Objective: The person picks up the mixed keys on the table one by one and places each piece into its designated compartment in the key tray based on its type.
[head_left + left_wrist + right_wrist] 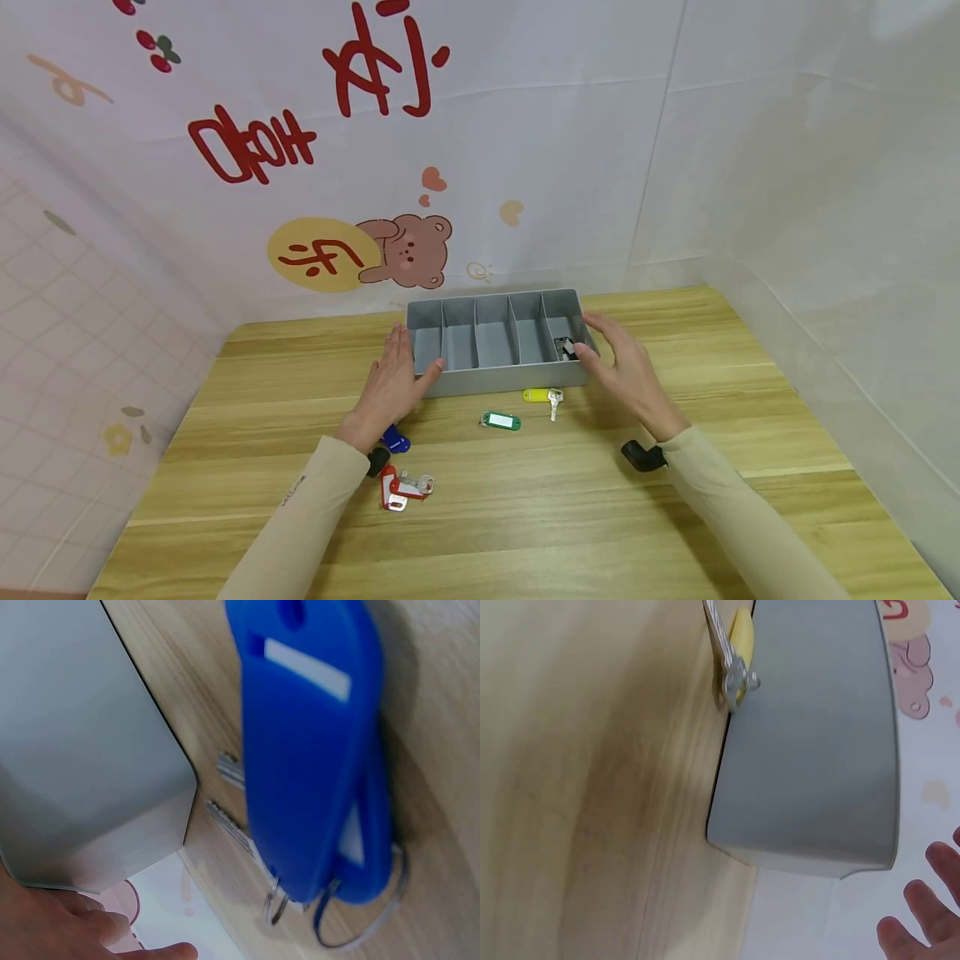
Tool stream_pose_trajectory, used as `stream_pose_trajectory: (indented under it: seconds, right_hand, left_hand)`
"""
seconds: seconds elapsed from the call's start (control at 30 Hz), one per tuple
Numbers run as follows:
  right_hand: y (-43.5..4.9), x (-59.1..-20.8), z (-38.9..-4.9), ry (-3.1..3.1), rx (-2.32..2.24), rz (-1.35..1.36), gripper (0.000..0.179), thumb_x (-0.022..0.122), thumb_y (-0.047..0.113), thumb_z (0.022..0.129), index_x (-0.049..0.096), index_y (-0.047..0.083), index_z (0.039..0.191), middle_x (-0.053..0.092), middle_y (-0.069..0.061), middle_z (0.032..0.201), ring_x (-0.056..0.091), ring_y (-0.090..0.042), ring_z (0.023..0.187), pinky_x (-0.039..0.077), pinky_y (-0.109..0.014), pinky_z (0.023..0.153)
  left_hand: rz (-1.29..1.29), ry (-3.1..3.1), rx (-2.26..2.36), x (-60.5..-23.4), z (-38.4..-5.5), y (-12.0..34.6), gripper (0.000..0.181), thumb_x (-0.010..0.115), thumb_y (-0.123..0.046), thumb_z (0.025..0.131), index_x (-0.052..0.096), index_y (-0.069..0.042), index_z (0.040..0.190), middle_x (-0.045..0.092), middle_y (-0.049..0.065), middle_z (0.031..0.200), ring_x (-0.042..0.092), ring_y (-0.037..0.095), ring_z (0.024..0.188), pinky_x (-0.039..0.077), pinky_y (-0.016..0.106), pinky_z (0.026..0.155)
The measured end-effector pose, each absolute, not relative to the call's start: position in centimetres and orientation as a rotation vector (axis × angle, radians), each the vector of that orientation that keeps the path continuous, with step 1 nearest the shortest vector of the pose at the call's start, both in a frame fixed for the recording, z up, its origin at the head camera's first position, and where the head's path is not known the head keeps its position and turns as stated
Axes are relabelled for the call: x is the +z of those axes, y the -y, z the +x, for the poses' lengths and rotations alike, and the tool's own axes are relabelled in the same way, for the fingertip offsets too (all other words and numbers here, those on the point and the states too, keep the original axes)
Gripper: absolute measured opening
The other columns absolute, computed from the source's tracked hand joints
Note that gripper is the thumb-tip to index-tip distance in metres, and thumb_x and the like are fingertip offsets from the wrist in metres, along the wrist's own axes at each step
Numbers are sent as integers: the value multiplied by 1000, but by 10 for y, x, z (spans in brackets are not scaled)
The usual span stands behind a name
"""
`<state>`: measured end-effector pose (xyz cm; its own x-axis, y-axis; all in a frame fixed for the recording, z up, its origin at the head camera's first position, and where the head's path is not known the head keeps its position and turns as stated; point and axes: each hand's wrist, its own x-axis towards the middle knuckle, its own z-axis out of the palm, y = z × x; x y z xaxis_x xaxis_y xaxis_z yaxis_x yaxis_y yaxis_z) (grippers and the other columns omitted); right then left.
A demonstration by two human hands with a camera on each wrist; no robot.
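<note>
A grey compartment tray [495, 382] stands near the back of the wooden table, with my hands at its two ends. My left hand [390, 379] lies along the left end, fingers straight and thumb over the front corner. At the right end my right hand [628, 375] has its fingers spread, thumb by the front corner; the right wrist view shows the fingertips [896, 934] off the tray wall. Small black and white items [566, 347] lie in the rightmost compartment. Blue key tags [315, 765] with keys are under my left wrist, partly hidden in the head view.
A yellow key tag [536, 395] with a key [555, 403] lies against the tray's front. A green key tag [501, 421] is slightly nearer. Red key tags [387, 483] with keys lie at front left. A printed cloth [525, 150] hangs behind the table.
</note>
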<state>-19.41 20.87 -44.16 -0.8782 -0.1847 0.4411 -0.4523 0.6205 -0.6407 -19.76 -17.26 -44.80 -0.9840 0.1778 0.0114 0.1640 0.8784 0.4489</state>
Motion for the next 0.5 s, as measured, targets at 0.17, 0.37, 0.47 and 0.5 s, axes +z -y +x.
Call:
stream_pose_trajectory:
  seconds: [0.17,0.37,0.47,0.5]
  right_hand:
    - [-207,-439,-182,2542,1126,526,57,68,34,100,54,6,149,53,-17,152,45,-40,142,33,-62,114]
    - [-206,-436,-170,2576,1121,523,58,70,34,99,54,7,148,53,-19,150,46,-42,140,34,-65,113]
    - [-205,-437,-165,2559,1106,551,57,73,30,98,56,5,146,56,-20,146,50,-42,136,37,-63,111]
    - [-205,-437,-163,2549,1097,562,57,74,29,97,57,4,145,57,-20,145,51,-41,135,38,-62,110]
  left_hand:
    - [275,-3014,719,-448,-198,172,102,46,-64,103,3,8,162,-3,22,172,2,35,159,21,73,115]
    - [279,-3015,725,-448,-198,172,101,48,-62,104,3,8,162,-2,22,172,3,36,159,21,73,115]
    - [275,-3014,720,-448,-198,172,101,48,-62,104,3,8,162,-3,22,172,3,36,159,20,73,115]
    - [275,-3014,717,-448,-198,172,101,48,-62,104,3,8,162,-3,22,172,3,36,159,20,73,115]
